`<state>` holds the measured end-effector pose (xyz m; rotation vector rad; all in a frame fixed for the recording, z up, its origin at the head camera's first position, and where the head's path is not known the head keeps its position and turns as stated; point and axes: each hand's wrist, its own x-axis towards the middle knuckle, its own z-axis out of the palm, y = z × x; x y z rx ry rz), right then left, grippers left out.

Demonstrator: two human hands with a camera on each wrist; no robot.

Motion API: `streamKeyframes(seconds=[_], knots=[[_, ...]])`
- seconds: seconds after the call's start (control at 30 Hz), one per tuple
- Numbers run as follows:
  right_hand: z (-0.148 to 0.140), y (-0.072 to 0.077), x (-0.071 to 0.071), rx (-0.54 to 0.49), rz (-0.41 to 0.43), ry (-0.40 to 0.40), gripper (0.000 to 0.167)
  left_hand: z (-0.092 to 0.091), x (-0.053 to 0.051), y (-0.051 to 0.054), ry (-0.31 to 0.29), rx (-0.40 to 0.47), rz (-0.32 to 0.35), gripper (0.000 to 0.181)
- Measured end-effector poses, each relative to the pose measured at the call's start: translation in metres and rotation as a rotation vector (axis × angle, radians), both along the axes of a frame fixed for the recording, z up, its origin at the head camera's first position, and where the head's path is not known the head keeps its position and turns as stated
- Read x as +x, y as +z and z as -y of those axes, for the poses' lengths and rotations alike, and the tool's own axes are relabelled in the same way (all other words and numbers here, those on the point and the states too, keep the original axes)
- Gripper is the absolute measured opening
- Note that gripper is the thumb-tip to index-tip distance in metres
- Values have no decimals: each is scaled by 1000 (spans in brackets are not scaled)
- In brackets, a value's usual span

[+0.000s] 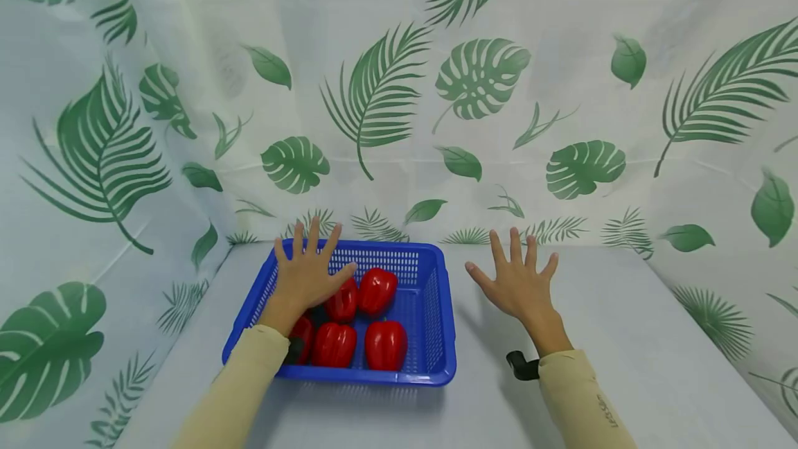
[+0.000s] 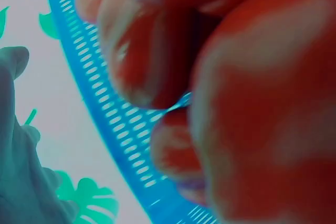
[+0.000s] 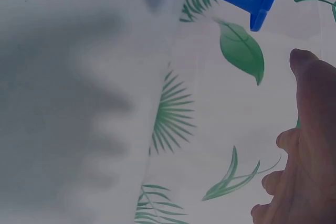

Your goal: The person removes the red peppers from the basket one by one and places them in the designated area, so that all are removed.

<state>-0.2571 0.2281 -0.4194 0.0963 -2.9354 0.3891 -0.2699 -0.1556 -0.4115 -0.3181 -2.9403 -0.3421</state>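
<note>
A blue plastic basket [image 1: 440, 310] with slotted walls stands on the table, holding several glossy red bell peppers [image 1: 386, 345]. Over its left part my left hand [image 1: 303, 276] is spread, fingers straight and apart, gripping nothing; it covers part of the peppers. In the left wrist view, blurred red peppers [image 2: 262, 108] fill the right side, close to the camera, while the left hand [image 2: 26, 150] shows at the left edge. To the right of the basket, my right hand [image 1: 519, 286] is held above the table with fingers spread and nothing in it. The right wrist view shows that hand [image 3: 310, 145] at the right edge.
A pale table [image 1: 474, 407] lies under the basket. White sheets with green leaf prints [image 1: 486, 82] hang at the back and both sides. A small black device [image 1: 522, 366] sits at the right wrist, by the beige sleeve [image 1: 576, 393].
</note>
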Motion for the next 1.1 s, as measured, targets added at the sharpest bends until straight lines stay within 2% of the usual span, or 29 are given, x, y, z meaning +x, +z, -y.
streamKeyframes(seconds=[0.13, 0.3, 0.43, 0.63, 0.73, 0.87, 0.97, 1.1], knots=[[0, -1, 1, -4, 3, 1, 96, 4, 6, 13, -3, 16, 14, 93], [0, -4, 0, -7, 24, 1, 96, 11, 20, 33, -6, 28, 11, 91], [-1, -8, 0, -20, 27, 6, 96, 21, 37, 43, -10, 33, 29, 93], [-2, -12, 0, -32, 36, 16, 96, 42, 70, 56, -58, 103, 125, 98], [-2, -14, 1, -34, 37, 16, 96, 53, 86, 54, -59, 140, 161, 102], [-1, -15, 0, -41, 35, 22, 97, 67, 102, 42, -48, 167, 173, 109], [-1, -16, -1, -49, 33, 26, 98, 76, 111, 30, -35, 187, 178, 114], [0, -18, -3, -45, 27, 26, 98, 85, 116, 18, -12, 220, 181, 117]])
